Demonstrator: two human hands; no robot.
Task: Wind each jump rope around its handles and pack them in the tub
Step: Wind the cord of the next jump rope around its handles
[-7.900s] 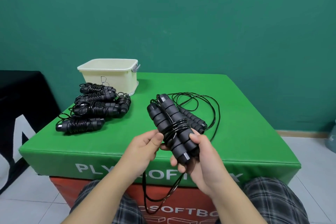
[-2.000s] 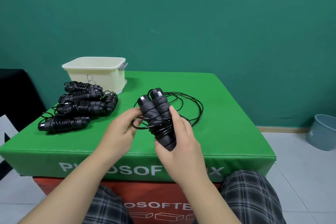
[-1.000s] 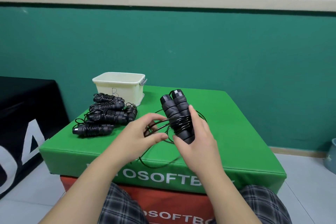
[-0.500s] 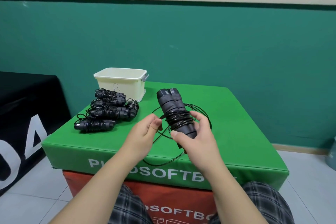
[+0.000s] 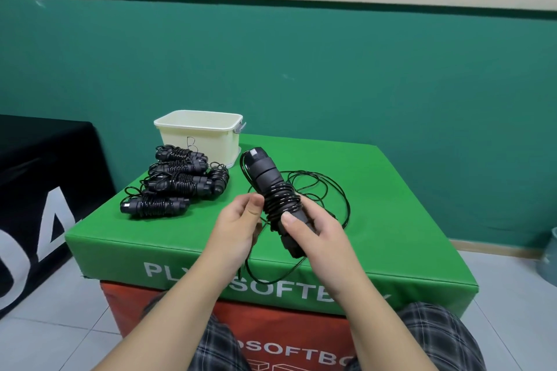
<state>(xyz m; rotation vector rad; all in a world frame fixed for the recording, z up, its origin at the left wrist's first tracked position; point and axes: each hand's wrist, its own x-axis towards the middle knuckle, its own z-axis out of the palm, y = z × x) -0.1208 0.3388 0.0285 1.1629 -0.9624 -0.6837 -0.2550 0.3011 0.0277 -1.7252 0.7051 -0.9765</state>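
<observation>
Several turns of black cord already sit around the paired handles (image 5: pixel 272 199), but plenty could still slip from here. The right hand (image 5: pixel 313 230) grips the lower end of the handles, fingers (image 5: pixel 291 220) curled round them with the thumb laid across the front, and holds them tilted so the capped end points toward eleven o'clock, above the near middle of the green desk (image 5: pixel 391 220). The left hand (image 5: pixel 238 221) pinches the cord just beside the coil, thumb and forefinger pressed together at the wraps' nine o'clock side. A good length of loose cord (image 5: pixel 325 190) lies in tangled loops on the desk at about two o'clock from the hands, and one strand hangs over the front edge toward six o'clock. My guess is that the loops could knot as they are drawn in, or the hanging strand could catch on the desk's edge and jerk the winding. If the left pinch eases, the springy wraps may loosen and slide off the handles' end. The cream tub (image 5: pixel 199 141) stands at the far left, around eleven o'clock, with the wound ropes (image 5: pixel 174 184) piled just in front of it, not yet packed; a careless reach might scatter that pile.
</observation>
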